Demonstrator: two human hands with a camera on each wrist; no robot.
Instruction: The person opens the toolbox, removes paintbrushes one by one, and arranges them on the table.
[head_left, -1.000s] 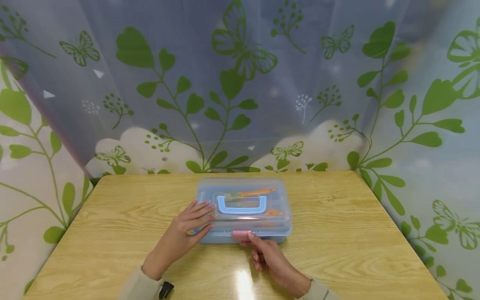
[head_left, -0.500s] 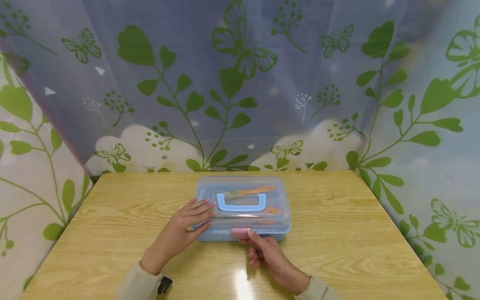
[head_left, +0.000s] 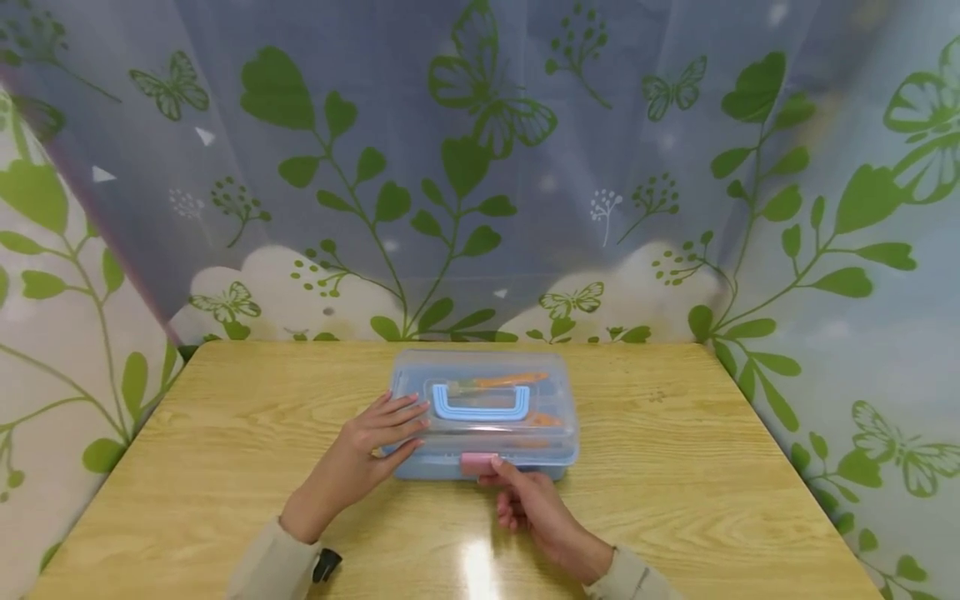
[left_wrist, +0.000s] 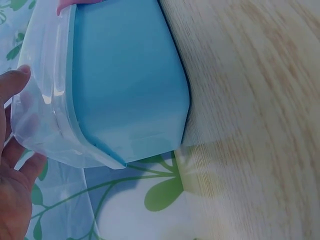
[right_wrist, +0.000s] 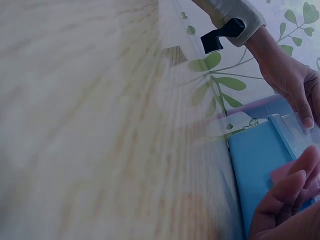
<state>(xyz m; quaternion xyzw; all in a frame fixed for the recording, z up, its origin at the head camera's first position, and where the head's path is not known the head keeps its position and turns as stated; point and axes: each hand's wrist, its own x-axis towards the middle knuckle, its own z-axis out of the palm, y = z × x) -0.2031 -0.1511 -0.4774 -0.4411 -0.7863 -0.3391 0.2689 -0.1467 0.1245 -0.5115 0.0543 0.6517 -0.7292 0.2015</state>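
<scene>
Now my left hand [head_left: 375,437] rests flat on the light, slippery blue plastic box with clear lid [head_left: 483,425] mid-table [head_left: 675,467], while my right hand [head_left: 528,508] seemingly pinches its pink front latch [head_left: 480,463], the best grip.

The surface [head_left: 675,467] is seen to be pale wood-grain laminate, smooth and glossy, with a bright glare spot in front of the box [head_left: 420,468]. The box is plastic: a clear, shiny lid [head_left: 558,400] over an opaque, smooth blue base, with a pink plastic latch [head_left: 478,463]. Behind it, thin printed cloth [head_left: 480,167] is hung.
</scene>
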